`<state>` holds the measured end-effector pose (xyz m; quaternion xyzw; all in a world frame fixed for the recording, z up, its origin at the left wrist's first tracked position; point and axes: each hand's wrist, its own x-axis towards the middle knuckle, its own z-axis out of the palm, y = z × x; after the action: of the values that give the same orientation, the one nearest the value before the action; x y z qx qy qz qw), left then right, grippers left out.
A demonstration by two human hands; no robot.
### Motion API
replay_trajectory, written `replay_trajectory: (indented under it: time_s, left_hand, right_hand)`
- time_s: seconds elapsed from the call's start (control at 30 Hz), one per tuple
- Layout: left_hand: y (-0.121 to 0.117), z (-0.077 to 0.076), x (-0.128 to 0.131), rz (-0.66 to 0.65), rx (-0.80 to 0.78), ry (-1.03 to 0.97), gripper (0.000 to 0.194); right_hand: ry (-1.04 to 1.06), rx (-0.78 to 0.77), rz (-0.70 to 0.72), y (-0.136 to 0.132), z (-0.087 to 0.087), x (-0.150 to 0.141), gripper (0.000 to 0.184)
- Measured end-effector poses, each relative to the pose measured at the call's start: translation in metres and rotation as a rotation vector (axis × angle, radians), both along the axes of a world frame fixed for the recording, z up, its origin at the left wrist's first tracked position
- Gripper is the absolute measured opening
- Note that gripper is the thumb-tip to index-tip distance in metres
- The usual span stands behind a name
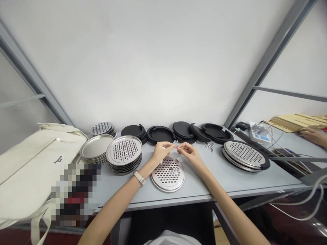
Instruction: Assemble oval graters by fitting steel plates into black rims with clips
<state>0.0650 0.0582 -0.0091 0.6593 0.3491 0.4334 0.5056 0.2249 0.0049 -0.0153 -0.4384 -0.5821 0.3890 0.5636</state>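
Observation:
My left hand (162,151) and my right hand (189,153) meet above the front middle of the table, fingers pinched together. Between the fingertips sits a small bent metal hook (176,142), its loop rising above them; the rest of it is hidden. Something small and white also shows under my left hand, too little to name. Just below both hands lies a round silver plate with slotted holes (168,177), flat on the table. To the right, behind my right hand, small metal hooks or chain links (209,146) lie in a loose pile.
On the left stand stacks of slotted plates (124,151) and plain round plates (95,148). Black round rims (162,134) line the wall. More slotted plates (244,153) lie right. A cream bag (30,170) is far left. Another person's hand (314,136) touches yellowish sheets (296,121).

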Motion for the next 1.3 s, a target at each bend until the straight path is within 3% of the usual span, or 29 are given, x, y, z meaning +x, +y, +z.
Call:
replay_trajectory:
  time_s: [0.33,0.93,1.3]
  left_hand:
    - [-0.001,0.0,0.003,-0.064,-0.088,-0.029,0.033]
    - [0.001,0.001,-0.001,-0.12,-0.107,-0.005,0.041]
    - [0.002,-0.002,-0.001,-0.077,-0.02,0.003,0.038]
  right_hand:
    - [-0.093,0.014,0.007,-0.009,-0.014,-0.004,0.02]
    - [-0.095,-0.032,0.02,-0.014,-0.004,-0.002,0.03]
    - [-0.003,-0.074,0.1,-0.013,-0.008,0.001,0.028]
